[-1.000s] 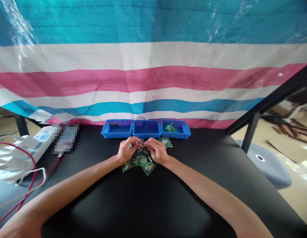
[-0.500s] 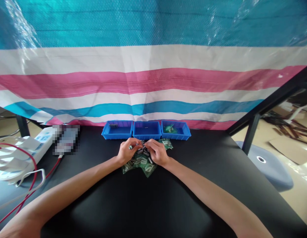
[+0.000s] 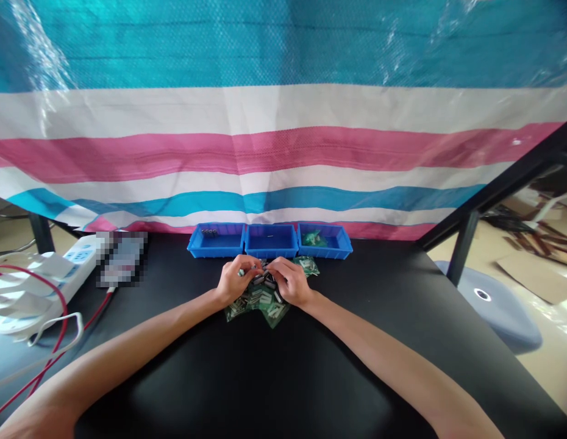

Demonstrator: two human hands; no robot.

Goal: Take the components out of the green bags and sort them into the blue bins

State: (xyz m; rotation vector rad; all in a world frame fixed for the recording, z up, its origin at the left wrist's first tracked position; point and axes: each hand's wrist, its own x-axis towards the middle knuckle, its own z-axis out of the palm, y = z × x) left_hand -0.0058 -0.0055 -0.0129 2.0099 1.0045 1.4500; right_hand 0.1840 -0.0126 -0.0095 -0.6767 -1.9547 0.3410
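Observation:
My left hand and my right hand meet above a heap of green circuit-board pieces with small metal-and-black parts. A tiny green-tipped part is pinched at my left fingertips. My right fingers curl down at the heap's top, and whether they hold anything is hidden. Behind the hands stand three blue plastic bins in a row. The left bin has small dark cylinders, the middle bin one thin sliver, and the right bin a green bagged item.
The black table top spreads around the heap. At the left lie a white power strip, a red cable and a pixelated object. A striped tarp hangs behind the table, and a grey stool stands beyond the right edge.
The view has tilted slightly, so the scene sits a little lower in the picture. Both hands stay over the heap, with only slight finger movement.

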